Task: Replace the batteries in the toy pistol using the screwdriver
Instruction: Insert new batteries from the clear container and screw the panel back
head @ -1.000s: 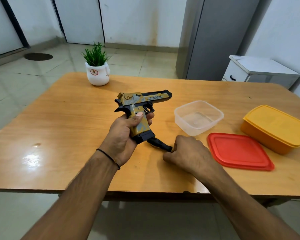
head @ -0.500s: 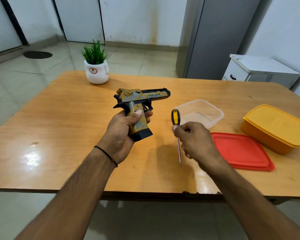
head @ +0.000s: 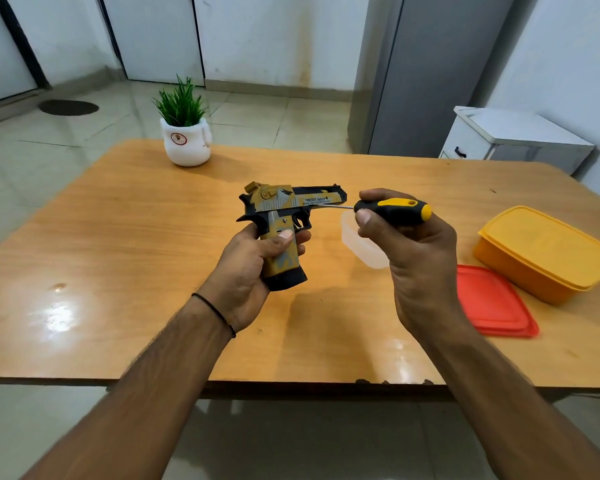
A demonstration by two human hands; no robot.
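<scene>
A yellow, grey and black toy pistol [head: 284, 206] is held upright above the wooden table [head: 118, 244], barrel pointing right. My left hand [head: 253, 268] grips its handle. My right hand [head: 409, 244] grips the black and yellow handle of a screwdriver [head: 392, 210], which lies level. Its thin metal shaft points left and its tip touches the right side of the pistol's barrel.
A clear plastic container [head: 361, 247] sits partly behind my right hand. A red lid [head: 492, 303] lies flat to its right, beside a closed yellow box [head: 544, 251]. A potted plant [head: 186, 133] stands at the table's far left. A white cabinet [head: 513, 140] stands beyond the table.
My right hand took the screwdriver off the table, raised it, and turned it from upright to level, bringing the tip to the pistol's barrel. My left hand kept holding the pistol.
</scene>
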